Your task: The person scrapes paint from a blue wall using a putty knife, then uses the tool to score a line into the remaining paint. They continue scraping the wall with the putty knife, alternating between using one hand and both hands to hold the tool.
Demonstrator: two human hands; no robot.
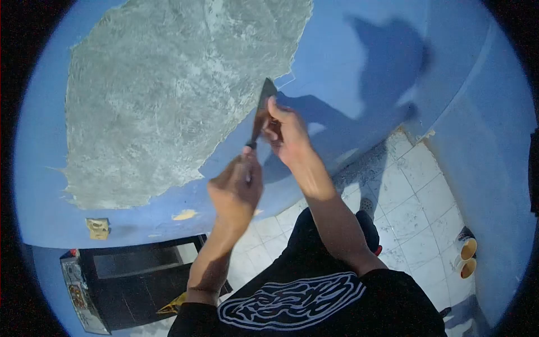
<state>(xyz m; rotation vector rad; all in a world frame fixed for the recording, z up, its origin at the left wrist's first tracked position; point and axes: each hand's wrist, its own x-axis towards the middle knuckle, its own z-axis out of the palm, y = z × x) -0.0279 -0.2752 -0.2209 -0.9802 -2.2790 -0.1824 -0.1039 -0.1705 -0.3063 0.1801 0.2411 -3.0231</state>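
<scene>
A putty knife (262, 109) is held up against a blue painted wall (328, 62), its blade tip by the right edge of a large grey bare patch (140, 106). My left hand (237, 188) is closed around its dark handle. Higher up, my right hand (289, 135) grips the blade, with the thumb along its side and the other fingers curled. Just past the tip, a small pale-edged outline shows in the paint. The fingers partly hide the middle of the blade, and both hands are slightly blurred.
Below left stands a black cabinet (135, 295) with a glass panel. A switch box (98, 228) sits on the wall above it. Debris speckles the white tiled floor (412, 219). Two containers (467, 248) stand by the right wall. Shadows fall across the wall.
</scene>
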